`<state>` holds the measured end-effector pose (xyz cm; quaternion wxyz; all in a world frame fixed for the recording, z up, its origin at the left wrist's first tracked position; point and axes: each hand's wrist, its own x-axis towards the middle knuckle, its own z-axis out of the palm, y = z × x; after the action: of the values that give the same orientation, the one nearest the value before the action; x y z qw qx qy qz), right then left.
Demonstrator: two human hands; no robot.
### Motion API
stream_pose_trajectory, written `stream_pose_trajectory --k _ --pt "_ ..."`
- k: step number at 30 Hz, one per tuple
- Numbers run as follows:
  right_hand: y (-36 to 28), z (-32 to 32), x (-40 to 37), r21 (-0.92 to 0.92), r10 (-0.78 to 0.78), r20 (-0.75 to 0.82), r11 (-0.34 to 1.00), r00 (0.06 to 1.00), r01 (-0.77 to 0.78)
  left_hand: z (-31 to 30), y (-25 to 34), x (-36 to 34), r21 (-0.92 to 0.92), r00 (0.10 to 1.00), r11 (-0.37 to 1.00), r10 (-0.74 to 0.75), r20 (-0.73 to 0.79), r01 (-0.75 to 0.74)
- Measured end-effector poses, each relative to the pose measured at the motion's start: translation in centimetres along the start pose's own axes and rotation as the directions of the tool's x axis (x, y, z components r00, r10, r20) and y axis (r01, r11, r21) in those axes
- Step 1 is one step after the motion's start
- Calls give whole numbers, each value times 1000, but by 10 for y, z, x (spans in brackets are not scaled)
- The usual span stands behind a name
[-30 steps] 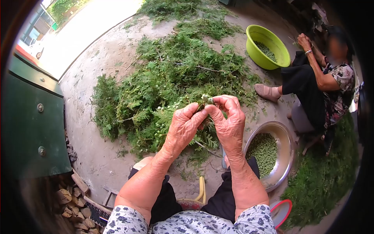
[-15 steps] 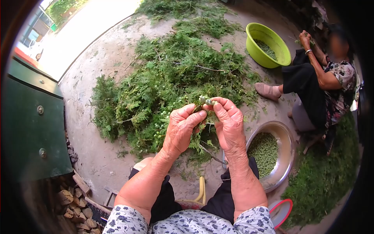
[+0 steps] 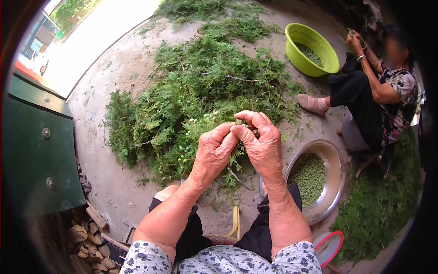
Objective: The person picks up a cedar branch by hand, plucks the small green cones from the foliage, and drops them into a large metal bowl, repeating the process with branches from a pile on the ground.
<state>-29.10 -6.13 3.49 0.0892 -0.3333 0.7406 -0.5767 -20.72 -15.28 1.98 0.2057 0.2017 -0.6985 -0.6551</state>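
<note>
My left hand (image 3: 213,148) is closed on an evergreen sprig (image 3: 234,162), whose leafy part and thin stem hang below the fingers. Right against it, my right hand (image 3: 261,145) pinches at the top of the sprig, fingers curled over small green cones (image 3: 243,122). The fingers partly hide the cones, and the fingertips of both hands meet. Beyond my hands spreads a heap of cut evergreen branches (image 3: 205,86) on the concrete floor. To the right of my knee, a metal basin (image 3: 338,176) holds many small green cones (image 3: 311,176).
A lime-green tub (image 3: 296,36) with cones inside stands at the back right. Beside it sits another person (image 3: 378,86), hands raised around a bit of greenery. More greenery (image 3: 378,214) lies at right, near a red-rimmed container (image 3: 338,242). A green metal cabinet (image 3: 36,146) and firewood (image 3: 91,242) are at left.
My right hand has moved slightly left and curled over the cones, which now show less between the fingers. My left hand keeps its grip. The other person's hands have shifted a little.
</note>
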Motion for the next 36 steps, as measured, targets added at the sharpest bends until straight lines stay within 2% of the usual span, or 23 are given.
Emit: stream_pose_trajectory --k 1,2,4,6,7,8,9,10,12,13,14,16,18,20,21,24,25,26,28,30,32,33,36 --pt "6 4 0 89 -13 -72 996 997 20 0 4 0 59 1000 998 -1 -17 2" --pt "5 4 0 89 -12 -73 996 997 19 0 5 -1 59 1000 998 -1 -16 2" --pt "2 1 0 54 50 -23 997 998 -48 -2 6 -1 70 996 994 -90 15 89" --pt "2 -2 -1 74 95 20 993 995 -96 -3 8 -2 83 997 994 -75 9 74" --pt "7 -1 -1 346 219 62 911 974 -227 -3 8 -1 97 998 994 -60 2 59" --pt "10 -2 -1 582 322 136 739 937 -339 -2 6 0 98 998 993 -61 4 60" --pt "6 -10 -1 659 511 259 527 820 -537 1 2 1 -80 993 990 -114 -14 112" --pt "8 -13 0 660 513 259 525 818 -538 2 1 2 -255 985 954 -171 -24 159" --pt "12 -16 3 799 434 406 259 804 -543 -1 8 1 -244 978 948 -210 7 205" --pt "14 -16 3 838 424 384 213 821 -502 0 11 1 -312 960 914 -280 -21 259" --pt "15 -15 3 839 424 383 211 820 -501 1 13 1 -380 936 872 -350 -45 308" --pt "17 -11 3 825 461 219 383 860 -415 -2 2 2 -389 949 878 -314 -27 279" --pt "13 -12 2 812 461 226 398 858 -428 -4 -1 3 -184 983 968 -179 -30 171" --pt "10 -11 1 635 331 211 669 920 -386 -4 0 4 -127 989 981 -149 -20 145" --pt "10 -11 0 480 267 179 816 947 -322 -4 1 2 -68 993 991 -119 -8 118" --pt "8 -11 -3 437 305 206 821 930 -367 -2 2 1 -57 990 988 -142 7 143" --pt "11 -10 -3 584 350 271 681 897 -442 0 8 1 -162 979 966 -202 8 200" --pt "14 -10 -3 587 362 270 673 892 -451 1 3 2 -239 979 950 -205 -3 198" --pt "23 -12 -2 855 393 383 190 836 -482 -3 9 2 -401 953 872 -304 7 281" --pt "27 -15 2 905 354 327 149 876 -398 -10 17 5 -378 932 867 -362 -30 325" --pt "21 -20 3 914 450 262 167 854 -368 -12 22 7 -367 929 885 -351 -119 287" --pt "24 -24 2 906 424 293 164 857 -391 -17 20 9 -363 937 890 -333 -108 275" --pt "41 -29 0 843 345 361 276 867 -461 -23 16 11 -376 951 897 -290 -107 231"
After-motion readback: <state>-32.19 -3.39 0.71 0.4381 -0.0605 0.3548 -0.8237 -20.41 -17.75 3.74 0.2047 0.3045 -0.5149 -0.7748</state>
